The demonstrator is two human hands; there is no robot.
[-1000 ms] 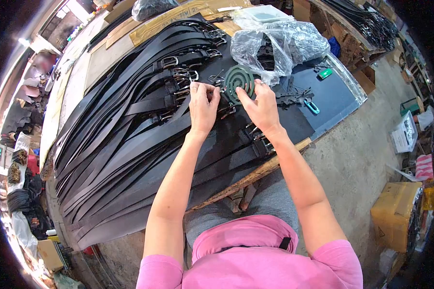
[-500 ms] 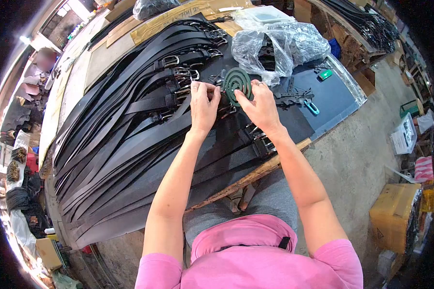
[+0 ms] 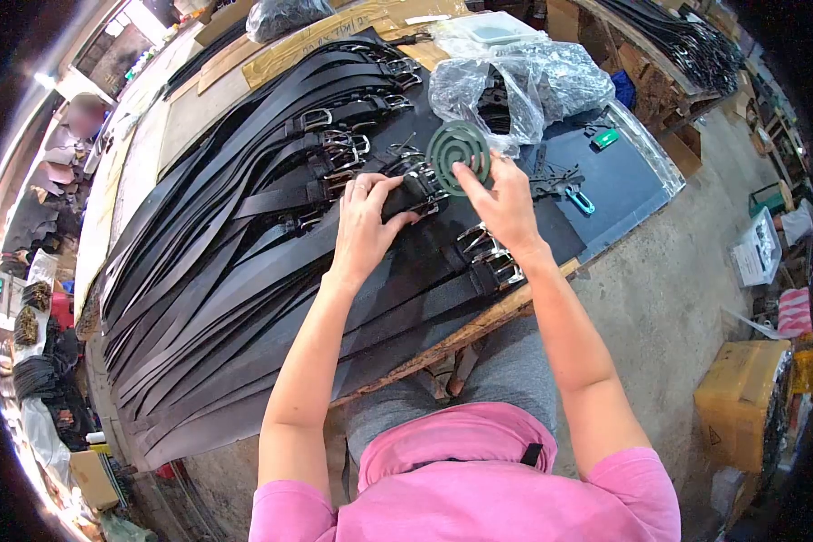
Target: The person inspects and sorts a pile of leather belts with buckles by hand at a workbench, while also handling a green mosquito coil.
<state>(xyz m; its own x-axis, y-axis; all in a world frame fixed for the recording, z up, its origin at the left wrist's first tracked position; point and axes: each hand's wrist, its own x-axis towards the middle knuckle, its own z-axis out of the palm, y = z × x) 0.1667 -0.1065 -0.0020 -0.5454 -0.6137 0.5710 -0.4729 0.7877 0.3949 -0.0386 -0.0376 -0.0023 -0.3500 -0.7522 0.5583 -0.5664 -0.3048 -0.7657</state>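
A dark green mosquito coil (image 3: 459,154) is pinched in my right hand (image 3: 504,200), thumb laid over its face, held above the buckle ends of the belts. My left hand (image 3: 366,224) rests over a black leather belt (image 3: 316,251), its thumb and forefinger spread on either side near the buckle end. Just right of those fingertips is a metal belt buckle (image 3: 429,185). Many black belts (image 3: 208,217) lie fanned over the table, buckles toward the right. More buckles (image 3: 492,256) sit below my right wrist.
A clear plastic bag (image 3: 569,81) lies beyond my right hand. On the dark table sheet are small black parts (image 3: 551,181), a blue object (image 3: 581,200) and a green object (image 3: 606,139). The table has a wooden front edge (image 3: 443,341). A cardboard box (image 3: 741,404) stands on the floor at right.
My left hand has moved down and left, its fingertips parting over the belt. My right hand has shifted slightly right and down with the mosquito coil, away from the left hand.
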